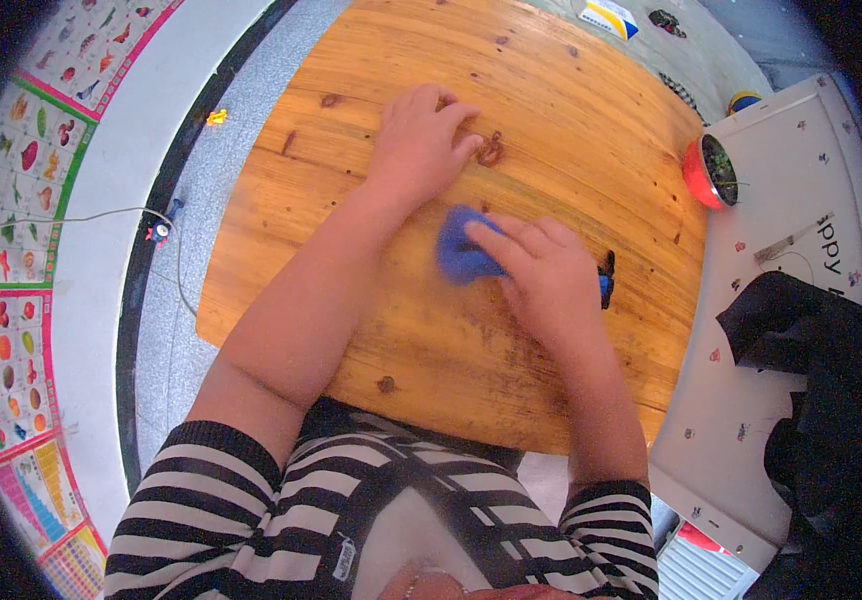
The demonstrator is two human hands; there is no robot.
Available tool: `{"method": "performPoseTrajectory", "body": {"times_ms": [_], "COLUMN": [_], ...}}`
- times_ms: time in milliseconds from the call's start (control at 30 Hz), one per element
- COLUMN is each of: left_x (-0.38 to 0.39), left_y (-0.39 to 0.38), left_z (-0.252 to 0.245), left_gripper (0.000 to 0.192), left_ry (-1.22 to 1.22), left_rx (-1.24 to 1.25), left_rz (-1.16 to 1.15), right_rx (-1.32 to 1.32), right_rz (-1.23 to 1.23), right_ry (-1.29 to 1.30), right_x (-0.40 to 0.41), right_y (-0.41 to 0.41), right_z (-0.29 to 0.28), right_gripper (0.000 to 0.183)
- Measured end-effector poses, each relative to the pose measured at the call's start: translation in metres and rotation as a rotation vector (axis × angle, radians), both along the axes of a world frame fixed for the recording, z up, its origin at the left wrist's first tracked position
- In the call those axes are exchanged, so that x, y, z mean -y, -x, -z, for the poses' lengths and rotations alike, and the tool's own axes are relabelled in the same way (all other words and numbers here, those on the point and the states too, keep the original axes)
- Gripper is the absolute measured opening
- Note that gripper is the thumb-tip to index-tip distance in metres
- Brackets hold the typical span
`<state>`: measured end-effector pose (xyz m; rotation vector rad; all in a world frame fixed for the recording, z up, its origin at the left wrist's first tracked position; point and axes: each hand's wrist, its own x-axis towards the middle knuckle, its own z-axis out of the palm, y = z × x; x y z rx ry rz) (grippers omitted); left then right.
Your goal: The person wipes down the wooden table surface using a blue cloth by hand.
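Note:
My right hand (539, 262) grips a blue cloth or sponge (462, 247), blurred, against the wooden table top (416, 337). My left hand (427, 135) rests on the planks farther up and to the left, its fingers apart and curled, with nothing seen in it. Beside my right wrist, partly hidden behind it, lies a small black and blue object (606, 281); its kind cannot be told.
A red pot with a small plant (692, 176) stands at the table's right edge, beside a white printed board (746, 300). Black fabric (798, 322) lies over the board. Small toys (159, 229) and a thin cable (93, 217) are left of the table.

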<state>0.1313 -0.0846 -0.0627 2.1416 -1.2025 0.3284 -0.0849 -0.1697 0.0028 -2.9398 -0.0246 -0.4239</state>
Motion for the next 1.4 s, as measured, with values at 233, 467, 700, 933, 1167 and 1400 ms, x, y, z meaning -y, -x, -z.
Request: {"method": "performPoseTrajectory", "body": {"times_ms": [233, 467, 700, 933, 1167, 1400], "left_x": [-0.001, 0.002, 0.001, 0.003, 0.005, 0.005], "left_y": [-0.001, 0.006, 0.001, 0.001, 0.002, 0.000], "left_z": [-0.003, -0.001, -0.003, 0.001, 0.004, 0.005], "left_gripper": [0.038, 0.030, 0.035, 0.023, 0.024, 0.024], "left_ry": [-0.001, 0.046, 0.018, 0.047, 0.053, 0.068], "left_rx": [-0.003, -0.013, 0.033, 0.055, -0.047, 0.047], "left_rz": [0.000, -0.040, -0.009, -0.027, -0.052, -0.020], "right_rx": [0.048, -0.048, -0.075, 0.203, 0.068, 0.112], "right_rz": [0.535, 0.914, 0.907, 0.366, 0.002, 0.549], "right_ry": [-0.070, 0.008, 0.142, 0.234, 0.055, 0.071], "right_x": [0.060, 0.136, 0.132, 0.064, 0.020, 0.123], "right_y": [0.011, 0.033, 0.000, -0.036, -0.045, -0.022], "right_z": [0.003, 0.001, 0.007, 0.023, 0.010, 0.028], "right_gripper": [0.047, 0.040, 0.034, 0.039, 0.041, 0.038]}}
